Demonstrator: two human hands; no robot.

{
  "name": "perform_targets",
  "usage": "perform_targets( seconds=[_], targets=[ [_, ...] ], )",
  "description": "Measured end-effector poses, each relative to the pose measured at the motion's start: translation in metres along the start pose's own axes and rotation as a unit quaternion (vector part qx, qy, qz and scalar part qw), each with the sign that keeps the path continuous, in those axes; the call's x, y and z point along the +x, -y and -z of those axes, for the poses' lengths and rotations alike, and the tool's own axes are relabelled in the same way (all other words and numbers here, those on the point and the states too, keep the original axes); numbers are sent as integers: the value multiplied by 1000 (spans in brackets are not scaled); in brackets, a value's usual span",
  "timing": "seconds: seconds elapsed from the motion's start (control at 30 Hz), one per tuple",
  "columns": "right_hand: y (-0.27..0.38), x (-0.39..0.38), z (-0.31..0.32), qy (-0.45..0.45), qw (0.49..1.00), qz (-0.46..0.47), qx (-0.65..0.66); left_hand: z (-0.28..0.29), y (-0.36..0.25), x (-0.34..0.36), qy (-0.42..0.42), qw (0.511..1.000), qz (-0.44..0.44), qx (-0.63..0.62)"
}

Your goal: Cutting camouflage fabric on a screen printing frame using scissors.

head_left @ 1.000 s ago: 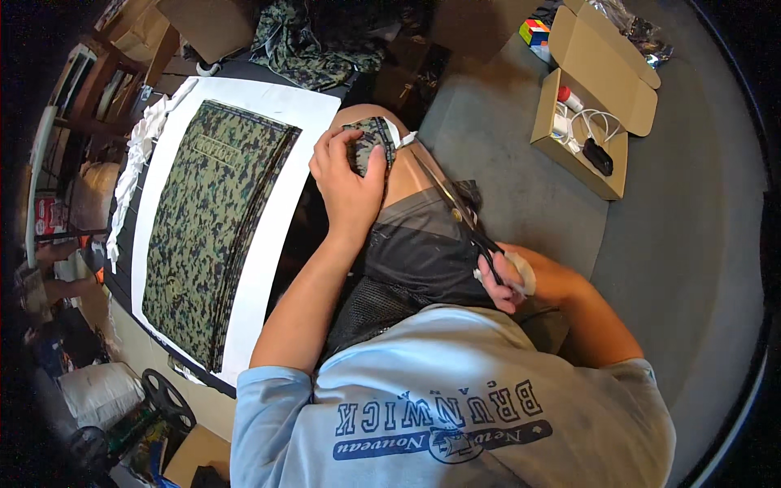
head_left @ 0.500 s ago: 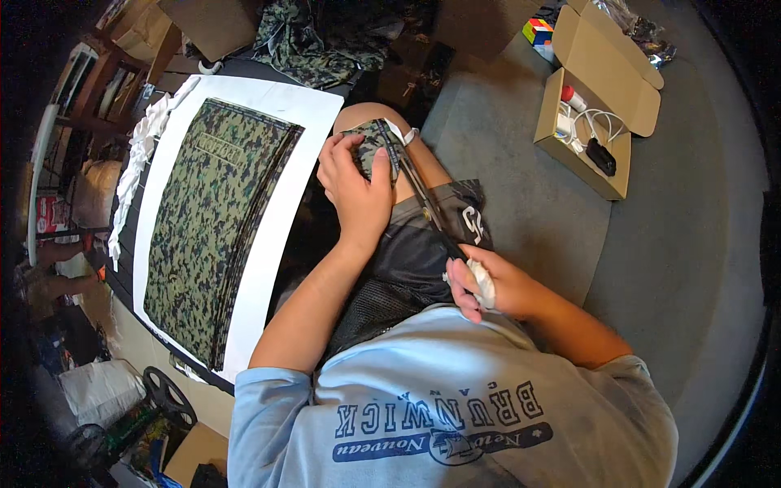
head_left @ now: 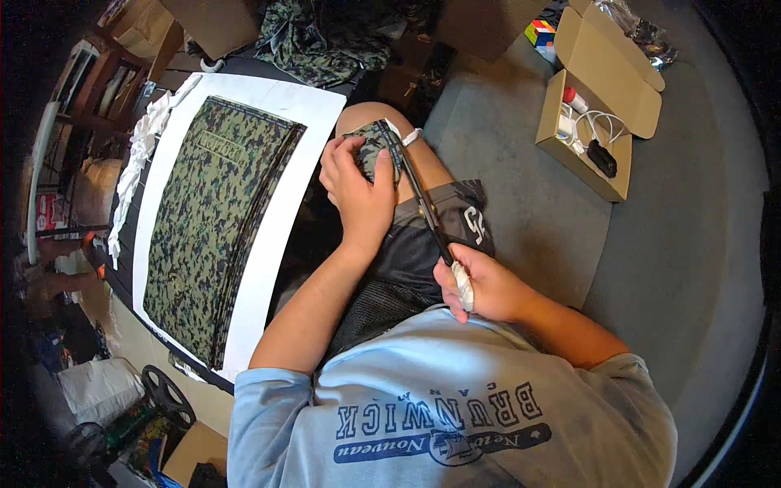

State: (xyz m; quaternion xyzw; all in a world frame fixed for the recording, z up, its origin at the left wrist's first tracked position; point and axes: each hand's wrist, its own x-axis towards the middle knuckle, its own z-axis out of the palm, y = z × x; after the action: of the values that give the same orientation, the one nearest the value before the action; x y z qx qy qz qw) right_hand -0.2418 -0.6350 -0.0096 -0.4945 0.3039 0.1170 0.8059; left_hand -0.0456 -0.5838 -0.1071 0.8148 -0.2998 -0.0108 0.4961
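Well to the left of the left hand lies a stack of camouflage fabric sheets (head_left: 213, 236) on a white board (head_left: 272, 244), with a crumpled strip of white cloth (head_left: 134, 167) along the board's far edge. The left hand (head_left: 358, 191) rests on the person's raised knee, its fingers curled closed around a small camouflage fabric piece (head_left: 376, 149), which it pins against the knee; a bit of white edging shows at the piece's far side. Just right of that hand, touching the fabric piece, run the long dark blades of a pair of scissors (head_left: 419, 199), slanting from the piece down toward the person's body over dark mesh shorts (head_left: 411, 260). The right hand (head_left: 480, 285) sits at the near end of the scissors, closed tightly around their white-wrapped handle, lower and to the right of the left hand. Above both hands, a heap of camouflage cloth (head_left: 325, 37) lies on the floor. Well to the right of the right hand, on the grey cushion (head_left: 529, 211), stands an open cardboard box (head_left: 598, 102) holding a white cable, a small bottle with a red cap and a dark object.
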Motion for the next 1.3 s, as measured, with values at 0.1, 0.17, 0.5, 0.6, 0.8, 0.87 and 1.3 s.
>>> perform_targets(
  seconds=[0.1, 0.17, 0.5, 0.6, 0.8, 0.87, 1.3],
  targets=[
    [9, 3, -2, 2, 1000, 5, -5, 0, 0, -1, -1, 1000, -3, 1],
    [11, 7, -1, -3, 1000, 0, -6, -1, 1, -1, -2, 1000, -1, 2],
    [5, 14, 9, -1, 999, 11, -42, -1, 4, -1, -5, 1000, -3, 0],
    [24, 13, 5, -5, 998, -29, -59, -3, 7, -1, -9, 1000, -8, 1],
    [22, 25, 8, -9, 1000, -15, -26, -1, 4, 0, -9, 1000, -5, 2],
    [16, 28, 5, -16, 999, -11, -26, -1, 5, 0, -12, 1000, -10, 2],
    [7, 30, 3, -18, 999, 38, 18, -1, 6, -1, -18, 1000, -20, -2]
  ],
)
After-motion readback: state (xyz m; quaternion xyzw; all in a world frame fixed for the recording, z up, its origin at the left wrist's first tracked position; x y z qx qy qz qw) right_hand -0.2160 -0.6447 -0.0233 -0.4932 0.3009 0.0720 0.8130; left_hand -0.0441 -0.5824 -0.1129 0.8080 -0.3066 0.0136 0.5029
